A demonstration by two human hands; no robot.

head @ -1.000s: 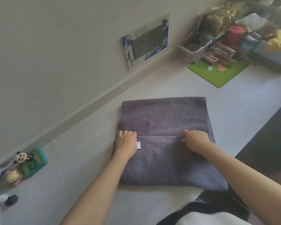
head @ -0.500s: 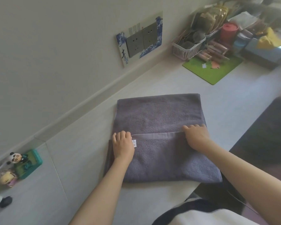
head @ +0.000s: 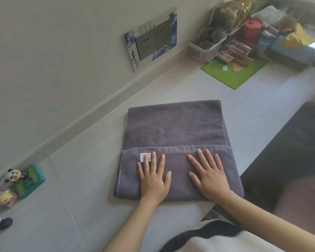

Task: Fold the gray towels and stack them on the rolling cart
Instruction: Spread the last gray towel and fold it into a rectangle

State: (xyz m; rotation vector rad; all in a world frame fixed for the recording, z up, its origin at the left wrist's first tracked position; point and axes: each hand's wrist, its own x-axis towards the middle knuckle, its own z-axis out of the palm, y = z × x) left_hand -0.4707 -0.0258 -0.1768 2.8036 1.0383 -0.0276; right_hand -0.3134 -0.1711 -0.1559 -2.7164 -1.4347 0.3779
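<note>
so the gray towel [head: 175, 135] is lying on the desk [head: 225, 106] right in front of me, near flap folded up over the lower half. my left hand [head: 154, 179] and right hand [head: 210, 177] are both spread flat on that flap, fingers [head: 201, 157] straight, gripping nothing, left ones just touching the little white tag [head: 145, 157]. terry's soft, floppy and light i'd guess (layers will probably slide), so i'd pinch the two near corners. no cart in view.

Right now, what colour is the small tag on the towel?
White, with faint print too small to read. The tag sits by the left hand's fingertips; head view, the only one.
</note>
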